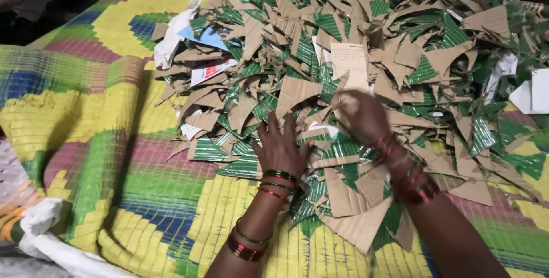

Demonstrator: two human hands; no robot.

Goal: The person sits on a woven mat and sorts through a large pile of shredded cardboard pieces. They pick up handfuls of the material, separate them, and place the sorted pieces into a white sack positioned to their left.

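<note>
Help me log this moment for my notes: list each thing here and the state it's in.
Left hand: flat, fingers spread on the scraps.
Right hand: blurred, on the pile; grip unclear.
Cardboard scraps: cut into pieces, heaped.
Woven mat: spread out, left edge rumpled.
White cloth: crumpled at the mat's edge.

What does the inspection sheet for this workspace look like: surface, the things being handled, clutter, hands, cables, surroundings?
Surface: woven plastic mat in yellow, green, blue and purple, rumpled into a fold at the left.
Things handled: large pile of cut cardboard pieces, brown on one face, green foil on the other, mostly triangular.
Clutter: white and blue paper scraps at the pile's left edge; white cloth at lower left.
Hands: left hand flat on the pile, fingers spread; right hand blurred, on the pieces; whether it grips one cannot be told. Bangles on both wrists.
Cables: nothing seen.
Surroundings: dark beyond the mat; white sheets at right.
</note>
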